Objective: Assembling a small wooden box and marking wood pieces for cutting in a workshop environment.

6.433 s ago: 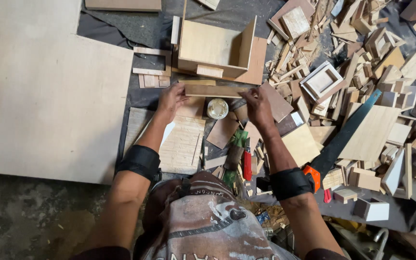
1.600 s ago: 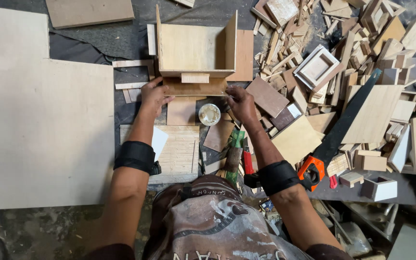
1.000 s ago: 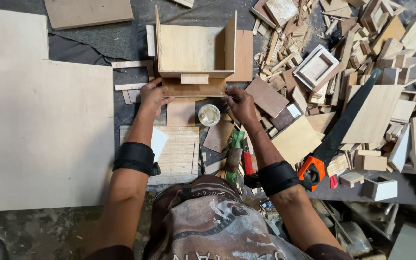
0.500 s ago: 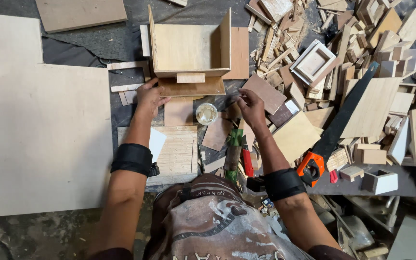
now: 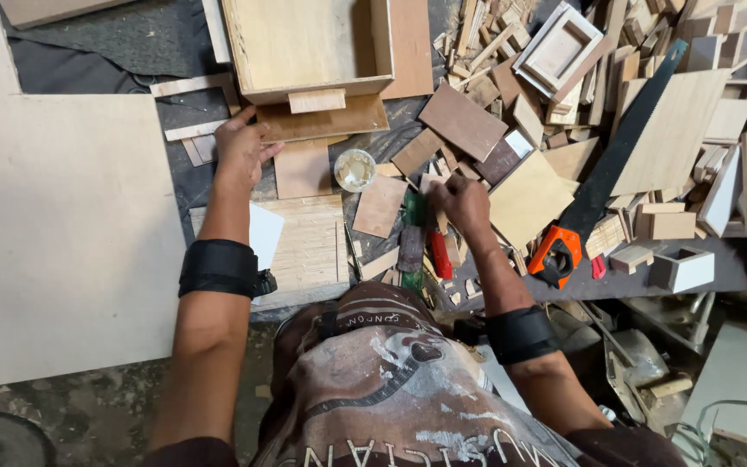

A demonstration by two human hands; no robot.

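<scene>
Single head view, steeply down, close overhead.

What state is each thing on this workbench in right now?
Wooden box: open-topped, nothing inside.
Small jar: lid off, pale paste inside.
Handsaw: lying flat, untouched.
Left hand: fingers spread on a flat board beside the box.
Right hand: closed over small scraps, grasp unclear.

Open wooden box behind small jar; big sheet at left; handsaw on scrap pile at right.
</scene>
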